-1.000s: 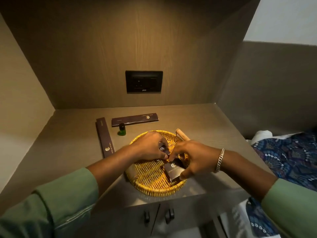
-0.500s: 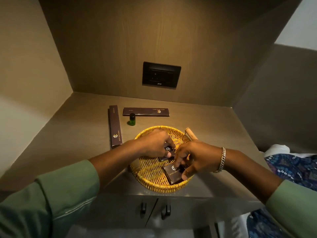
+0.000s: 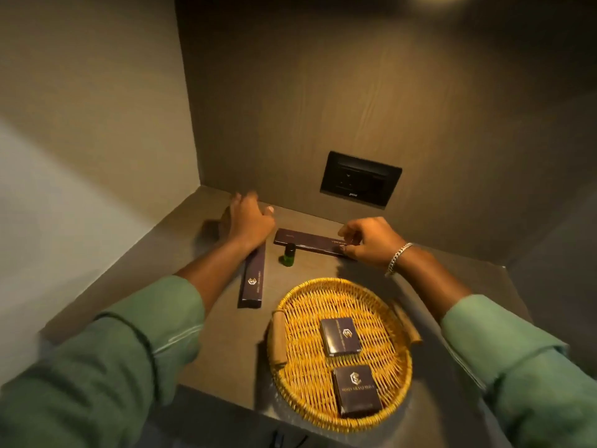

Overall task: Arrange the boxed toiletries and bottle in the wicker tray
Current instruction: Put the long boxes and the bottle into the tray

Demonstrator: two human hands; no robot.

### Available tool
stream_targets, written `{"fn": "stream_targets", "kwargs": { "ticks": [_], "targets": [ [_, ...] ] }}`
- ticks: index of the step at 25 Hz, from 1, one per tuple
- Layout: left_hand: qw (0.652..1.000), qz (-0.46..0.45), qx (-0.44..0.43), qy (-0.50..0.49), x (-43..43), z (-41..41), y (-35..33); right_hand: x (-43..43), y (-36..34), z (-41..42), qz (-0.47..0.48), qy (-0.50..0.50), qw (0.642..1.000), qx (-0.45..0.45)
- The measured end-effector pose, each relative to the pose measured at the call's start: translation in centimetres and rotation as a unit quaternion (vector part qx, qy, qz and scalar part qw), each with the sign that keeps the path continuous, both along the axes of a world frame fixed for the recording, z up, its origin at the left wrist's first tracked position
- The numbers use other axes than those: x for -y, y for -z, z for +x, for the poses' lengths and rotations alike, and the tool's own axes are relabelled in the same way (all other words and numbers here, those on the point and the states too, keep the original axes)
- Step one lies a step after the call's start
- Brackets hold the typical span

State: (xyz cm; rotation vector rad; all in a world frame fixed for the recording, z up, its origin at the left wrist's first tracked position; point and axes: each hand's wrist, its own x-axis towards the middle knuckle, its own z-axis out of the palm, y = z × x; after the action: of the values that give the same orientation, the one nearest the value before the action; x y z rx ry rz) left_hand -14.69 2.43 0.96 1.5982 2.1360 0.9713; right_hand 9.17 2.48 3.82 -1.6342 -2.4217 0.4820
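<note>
Bench [image 3: 200, 344]: work surface. Wicker tray [image 3: 300, 376]: holds two small square boxes [image 3: 340, 336] [image 3: 356, 391], done. Two long boxes outstanding on bench: one [image 3: 253, 279] beneath my left hand [image 3: 250, 221], fingers loosely curled; one [image 3: 308, 242] pinched at its end by my right hand [image 3: 368, 242]. Green bottle [image 3: 288, 255]: upright between them, untouched.

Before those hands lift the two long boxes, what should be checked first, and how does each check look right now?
1. Round wicker tray has free room: ok.
2. Two small dark boxes lie flat inside: ok.
3. Left hand over the upright long dark box; grip closed: cannot tell.
4. Right hand fingers touch the crosswise long dark box: ok.
5. Small green bottle upright between the long boxes, easily knocked: not ok.
</note>
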Motion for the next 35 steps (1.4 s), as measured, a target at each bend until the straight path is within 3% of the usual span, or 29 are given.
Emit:
{"fn": "stream_targets", "kwargs": {
  "ticks": [4, 10, 16, 21, 25, 30, 35],
  "targets": [
    [0.987, -0.139, -0.066, 0.053, -1.5, -0.3, 1.3, -4.2, 3.0, -2.1, -0.05, 0.009, 0.997, 0.051],
    [0.985, -0.155, -0.052, 0.06, -2.8, -0.7, 1.0, -5.3, 5.0, -2.5, -0.046, 0.014, 0.996, 0.079],
    [0.995, -0.058, 0.049, 0.057, -2.9, -1.5, -5.3, -3.4, 0.9, -0.9, 0.066, 0.068, 0.992, 0.079],
    [0.995, 0.028, 0.029, 0.096, 1.0, 1.6, -9.8, 0.7, -4.3, 0.3, 0.116, 0.087, 0.989, 0.037],
    [0.985, -0.014, 0.006, 0.17, 5.1, 4.7, -8.6, 5.7, -5.2, 0.6, 0.084, 0.127, 0.988, -0.002],
    [0.98, -0.076, -0.063, 0.171, 7.0, 6.7, -5.2, 9.0, -3.5, 1.1, -0.038, 0.164, 0.986, 0.015],
    [0.975, -0.123, -0.054, 0.174, 7.7, 6.2, -3.1, 10.3, -0.4, 0.5, -0.038, 0.175, 0.982, 0.063]
  ]
}}
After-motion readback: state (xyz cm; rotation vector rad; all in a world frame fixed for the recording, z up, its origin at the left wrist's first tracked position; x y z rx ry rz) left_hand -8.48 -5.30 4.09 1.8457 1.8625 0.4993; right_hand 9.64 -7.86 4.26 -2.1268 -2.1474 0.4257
